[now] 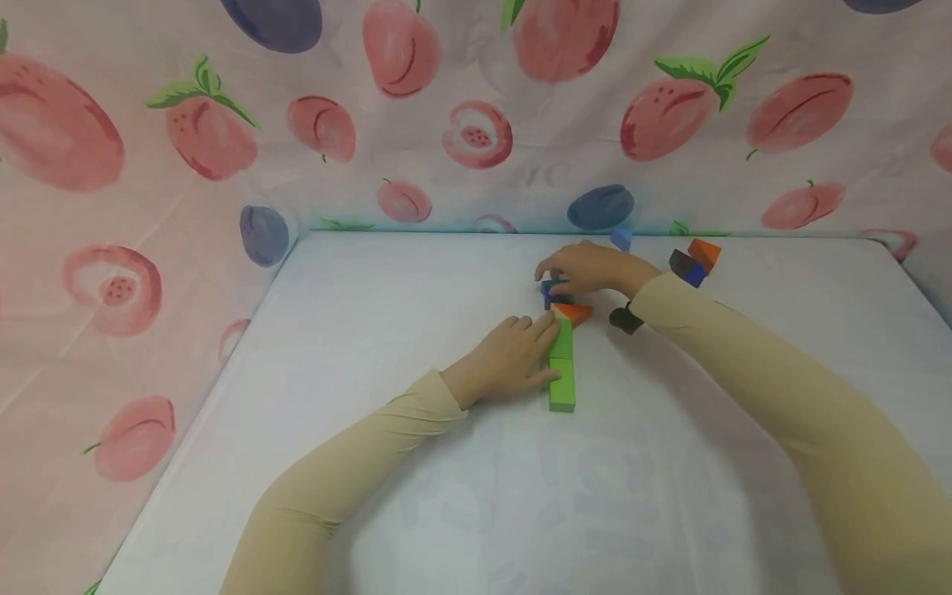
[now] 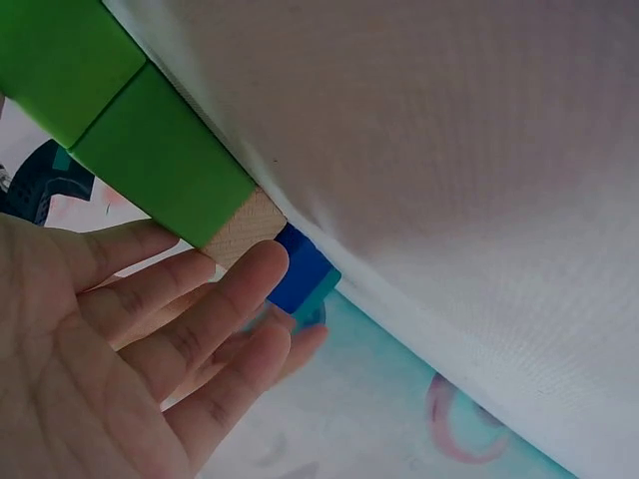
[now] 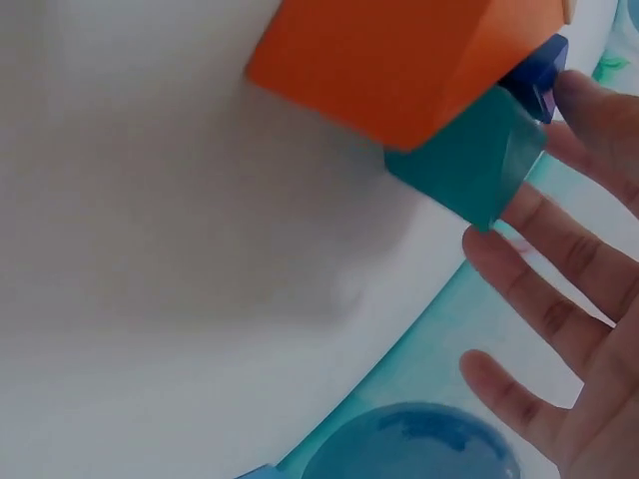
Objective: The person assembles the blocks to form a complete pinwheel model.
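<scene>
Two green blocks (image 1: 562, 384) lie end to end on the white table. At their far end sits an orange triangular block (image 1: 574, 313) with a bare wood face. My left hand (image 1: 509, 359) rests along the left side of this row, its fingers extended. In the left wrist view, one fingertip reaches the seam between the wood face and a blue block (image 2: 305, 267). Beyond the orange block, my right hand (image 1: 591, 266) reaches over the blue block. In the right wrist view, its fairly straight fingers touch a teal triangular block (image 3: 464, 160), the thumb beside the blue one.
Farther right lie an orange block (image 1: 704, 254), a dark block (image 1: 681, 263) and a blue block (image 1: 696, 275). A light blue block (image 1: 621, 239) stands near the back edge. By the right sleeve is a dark block (image 1: 625, 320). Fruit-patterned cloth (image 1: 476, 182) hangs behind the table.
</scene>
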`<state>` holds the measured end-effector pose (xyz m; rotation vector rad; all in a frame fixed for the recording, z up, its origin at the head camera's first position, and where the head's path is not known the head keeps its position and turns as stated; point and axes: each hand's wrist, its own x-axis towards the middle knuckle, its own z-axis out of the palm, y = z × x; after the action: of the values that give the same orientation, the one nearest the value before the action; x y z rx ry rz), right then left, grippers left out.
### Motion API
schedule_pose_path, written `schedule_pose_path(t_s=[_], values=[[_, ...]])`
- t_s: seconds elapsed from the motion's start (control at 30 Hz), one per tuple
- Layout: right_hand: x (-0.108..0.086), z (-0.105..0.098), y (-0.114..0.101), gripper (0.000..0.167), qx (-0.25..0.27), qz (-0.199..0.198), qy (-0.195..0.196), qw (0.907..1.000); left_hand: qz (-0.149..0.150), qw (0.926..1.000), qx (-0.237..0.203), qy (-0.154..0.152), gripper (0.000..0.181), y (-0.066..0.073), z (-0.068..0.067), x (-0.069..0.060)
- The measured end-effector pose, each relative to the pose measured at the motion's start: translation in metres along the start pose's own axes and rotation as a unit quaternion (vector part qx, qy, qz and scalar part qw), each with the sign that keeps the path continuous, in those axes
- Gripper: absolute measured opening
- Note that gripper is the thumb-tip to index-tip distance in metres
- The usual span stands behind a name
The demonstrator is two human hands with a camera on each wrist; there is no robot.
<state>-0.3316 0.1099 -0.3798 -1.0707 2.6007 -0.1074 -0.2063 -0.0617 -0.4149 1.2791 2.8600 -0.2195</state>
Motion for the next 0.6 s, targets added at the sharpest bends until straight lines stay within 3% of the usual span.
schedule_pose_path(t_s=[0.17, 0.37, 0.6], values=[[0.003, -0.002, -0.005, 0.034, 0.002, -0.012, -0.001, 0.9999, 0.003, 0.9999, 0.002, 0.012, 0.075, 0.0, 0.003, 0.001], [-0.004, -0.002, 0.003, 0.039, -0.002, 0.011, -0.009, 0.9999, 0.003, 0.9999, 0.007, 0.011, 0.076, 0.0, 0.003, 0.001], [-0.011, -0.004, 0.011, 0.033, 0.002, 0.024, -0.002, 0.9997, -0.001, 1.0, -0.001, 0.006, 0.076, 0.0, 0.004, 0.001]])
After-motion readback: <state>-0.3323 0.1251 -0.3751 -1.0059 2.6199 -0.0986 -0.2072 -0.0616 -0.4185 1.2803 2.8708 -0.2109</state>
